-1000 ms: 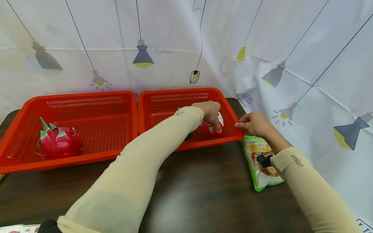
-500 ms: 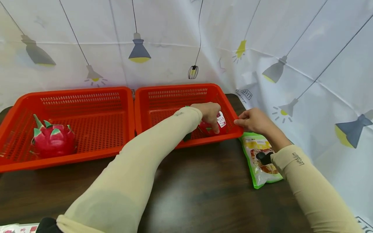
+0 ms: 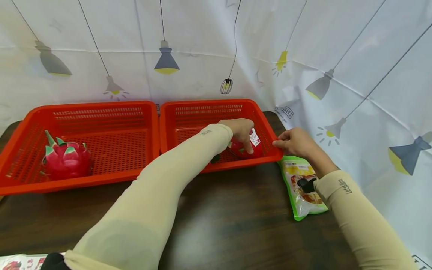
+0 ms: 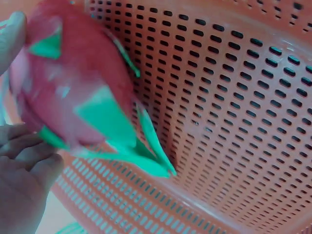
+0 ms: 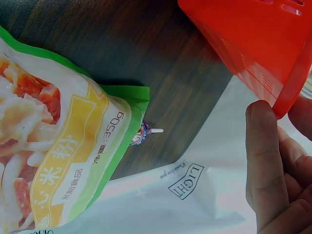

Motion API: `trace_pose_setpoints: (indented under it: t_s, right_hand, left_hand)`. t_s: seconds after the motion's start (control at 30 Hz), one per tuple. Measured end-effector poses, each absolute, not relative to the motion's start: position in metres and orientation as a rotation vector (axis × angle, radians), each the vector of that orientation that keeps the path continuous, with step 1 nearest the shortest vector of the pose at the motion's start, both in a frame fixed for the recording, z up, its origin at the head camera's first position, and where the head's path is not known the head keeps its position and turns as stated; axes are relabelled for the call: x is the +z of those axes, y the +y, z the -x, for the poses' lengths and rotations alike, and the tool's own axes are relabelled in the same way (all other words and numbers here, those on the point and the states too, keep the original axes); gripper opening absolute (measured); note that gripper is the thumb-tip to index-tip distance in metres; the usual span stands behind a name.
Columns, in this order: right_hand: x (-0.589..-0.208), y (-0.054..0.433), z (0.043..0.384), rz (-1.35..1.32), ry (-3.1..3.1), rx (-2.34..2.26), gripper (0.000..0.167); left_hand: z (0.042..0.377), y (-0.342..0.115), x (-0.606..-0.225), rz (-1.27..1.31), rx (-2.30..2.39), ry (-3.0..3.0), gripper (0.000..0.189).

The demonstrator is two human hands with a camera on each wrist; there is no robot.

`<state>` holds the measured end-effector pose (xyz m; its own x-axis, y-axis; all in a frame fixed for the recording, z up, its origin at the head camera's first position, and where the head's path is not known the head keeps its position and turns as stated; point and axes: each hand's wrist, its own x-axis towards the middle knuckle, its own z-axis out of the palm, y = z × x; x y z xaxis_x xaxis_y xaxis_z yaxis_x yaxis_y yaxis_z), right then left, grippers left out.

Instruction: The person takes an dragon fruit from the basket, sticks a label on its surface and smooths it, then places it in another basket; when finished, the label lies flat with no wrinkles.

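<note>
My left hand [image 3: 239,132] reaches into the right-hand red plastic basket [image 3: 206,102] and grips a dragon fruit [image 3: 243,150] near its right end. A white label [image 3: 254,137] shows on that fruit beside the fingers. In the left wrist view the thumb and fingers lie on opposite sides of the dragon fruit [image 4: 73,83], whose green-tipped scales point toward the basket's perforated wall. My right hand [image 3: 295,143] pinches the basket's front right corner; in the right wrist view the finger and thumb take the red rim [image 5: 292,83] between them.
Another dragon fruit [image 3: 67,157] sits in the left red basket [image 3: 101,104], which stands beside the first. A green-edged food bag [image 3: 300,187] lies under the right wrist. In the right wrist view a lollipop [image 5: 141,134] pokes out by the bag. Printed packaging [image 3: 23,261] lies at bottom left.
The white label on the dragon fruit shows more fully as the fruit has turned slightly under my left hand. My right hand stays on the basket corner. The head view shifts a little.
</note>
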<state>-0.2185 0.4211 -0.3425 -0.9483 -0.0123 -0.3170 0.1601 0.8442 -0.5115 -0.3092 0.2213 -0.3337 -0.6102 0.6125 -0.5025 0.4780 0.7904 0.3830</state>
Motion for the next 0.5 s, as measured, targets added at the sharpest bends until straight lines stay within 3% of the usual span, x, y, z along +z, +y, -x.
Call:
trace_pose_setpoints:
  t_s: [0.23, 0.4, 0.5]
  right_hand:
    - [-0.344, 0.43, 0.239, -0.059, 2.701, -0.778, 0.043]
    - [-0.344, 0.449, 0.246, -0.076, 2.676, -0.76, 0.048]
    - [-0.347, 0.465, 0.242, -0.089, 2.667, -0.753, 0.051]
  left_hand:
    - [0.32, 0.183, -0.319, -0.782, 0.452, 2.37, 0.061]
    - [0.294, 0.131, -0.294, -0.793, 0.719, 2.378, 0.095]
    - [0.265, 0.073, -0.288, -0.752, 0.968, 2.371, 0.104]
